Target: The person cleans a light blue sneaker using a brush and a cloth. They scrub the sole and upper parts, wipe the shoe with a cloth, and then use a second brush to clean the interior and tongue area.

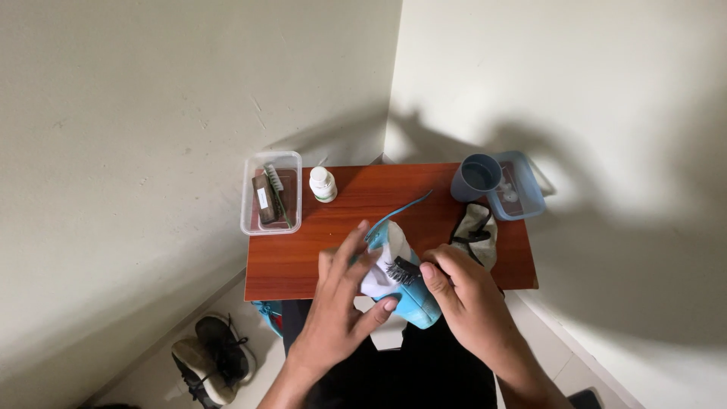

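A light blue shoe with a white inside (405, 291) is held over the front edge of a small reddish wooden table (348, 227). My left hand (342, 307) wraps around its left side, fingers spread across the white part. My right hand (466, 291) grips its right side and presses a small black-bristled brush (400, 270) against the shoe. A thin blue strap (401, 210) of the shoe sticks up toward the back of the table.
A clear plastic box (270, 193) with brushes sits at the table's back left, a white bottle (322, 184) beside it. A grey-blue cup (475, 176) and a blue-rimmed container (522, 185) stand at the back right, a crumpled cloth (477, 231) below them. Dark shoes (212, 356) lie on the floor at left.
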